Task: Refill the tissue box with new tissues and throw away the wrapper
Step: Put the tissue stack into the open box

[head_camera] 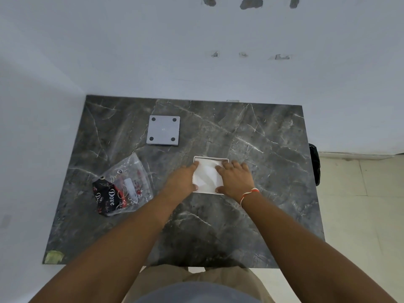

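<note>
Both my hands, left [182, 179] and right [235, 179], press flat, fingers spread, on tissues [207, 177] in box [211, 159] at table centre; risk: stack bunches, base [164, 130] at 11 o'clock won't seat.

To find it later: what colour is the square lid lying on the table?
Light grey with four dark round pads at its corners, lid; seen in the head view.

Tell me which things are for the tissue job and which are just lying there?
For the job: tissue box, new tissues, wrapper, grey lid, black bin bag, probably for rubbish.
Just there: green tape scrap on the table corner.
</note>
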